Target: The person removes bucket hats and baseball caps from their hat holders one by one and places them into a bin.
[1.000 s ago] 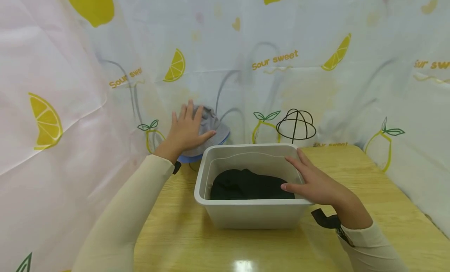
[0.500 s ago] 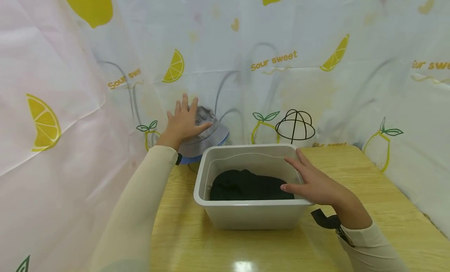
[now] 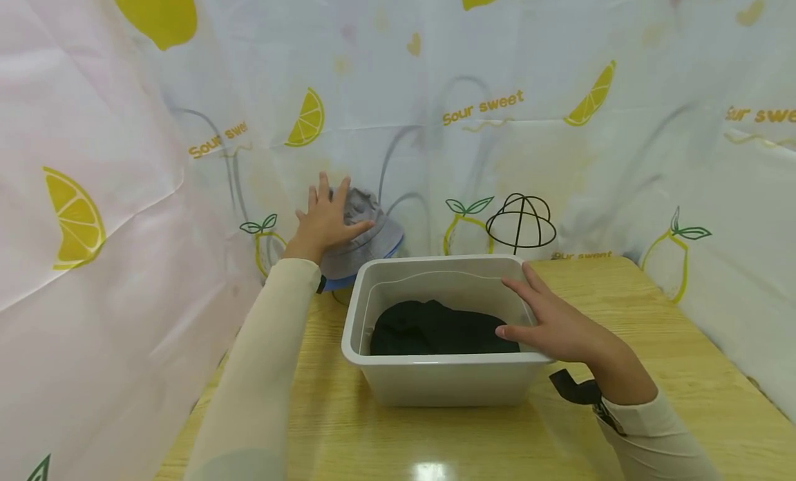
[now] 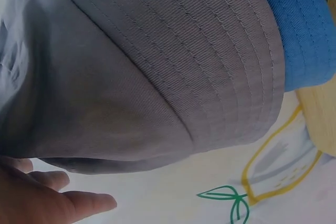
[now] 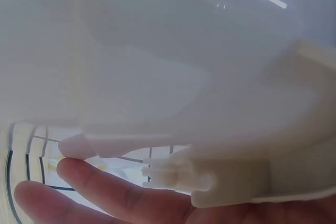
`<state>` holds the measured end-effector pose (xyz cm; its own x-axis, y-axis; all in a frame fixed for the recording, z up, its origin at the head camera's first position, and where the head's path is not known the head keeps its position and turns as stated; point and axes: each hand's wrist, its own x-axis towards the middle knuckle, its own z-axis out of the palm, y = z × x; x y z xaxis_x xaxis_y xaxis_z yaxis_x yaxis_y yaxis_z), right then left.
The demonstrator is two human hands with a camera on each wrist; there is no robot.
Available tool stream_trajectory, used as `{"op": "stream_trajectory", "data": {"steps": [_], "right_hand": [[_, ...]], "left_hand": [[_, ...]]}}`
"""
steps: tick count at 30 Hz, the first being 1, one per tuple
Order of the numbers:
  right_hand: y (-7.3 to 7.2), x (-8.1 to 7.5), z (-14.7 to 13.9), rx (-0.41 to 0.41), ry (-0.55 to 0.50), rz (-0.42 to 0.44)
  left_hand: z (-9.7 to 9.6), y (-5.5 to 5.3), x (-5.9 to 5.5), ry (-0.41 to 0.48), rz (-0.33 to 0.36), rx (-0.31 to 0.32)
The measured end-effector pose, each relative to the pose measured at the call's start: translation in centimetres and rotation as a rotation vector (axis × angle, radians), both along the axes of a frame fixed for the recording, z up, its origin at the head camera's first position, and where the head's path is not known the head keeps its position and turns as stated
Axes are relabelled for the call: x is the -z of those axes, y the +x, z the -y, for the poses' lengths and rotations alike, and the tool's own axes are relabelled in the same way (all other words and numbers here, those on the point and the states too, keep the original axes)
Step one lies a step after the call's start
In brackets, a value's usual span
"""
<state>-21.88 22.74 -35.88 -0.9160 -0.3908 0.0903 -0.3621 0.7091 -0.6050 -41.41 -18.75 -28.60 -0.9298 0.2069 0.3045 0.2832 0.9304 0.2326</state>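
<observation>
In the head view my left hand (image 3: 323, 222), fingers spread, lies over the left side of a grey bucket hat (image 3: 367, 239) with a blue under-brim. The left wrist view shows its stitched grey brim (image 4: 231, 61) and the blue layer (image 4: 304, 35) up close, with fingertips beside the crown; firm contact cannot be told. A pale plastic bin (image 3: 448, 384) stands in front, with a folded black cloth item (image 3: 438, 329) inside. My right hand (image 3: 560, 322) holds the bin's right wall, thumb inside; in the right wrist view fingers (image 5: 121, 187) reach along its outside under the rim.
Behind the bin stands a black wire dome-shaped hat stand (image 3: 522, 222) on a thin post. The wooden table (image 3: 647, 343) is bordered at the back and sides by a lemon-print curtain (image 3: 560, 149). A black strap (image 3: 575, 388) hangs at the right wrist.
My left hand shifts slightly left across the hat, leaving more of its crown in sight, and the left forearm swings to the right. The right hand and bin stay in place.
</observation>
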Motion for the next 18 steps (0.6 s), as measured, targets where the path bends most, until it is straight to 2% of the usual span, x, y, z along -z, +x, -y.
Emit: {"op": "stream_trajectory", "data": {"steps": [7,18], "right_hand": [[-0.1,0.1,-0.1,0.005,-0.003,-0.007],[-0.2,0.1,-0.1,0.008,-0.006,0.0]], "left_hand": [[0.6,-0.7,0.9,0.054,0.02,0.032],[0.8,-1.2,1.1,0.006,0.016,0.084]]}}
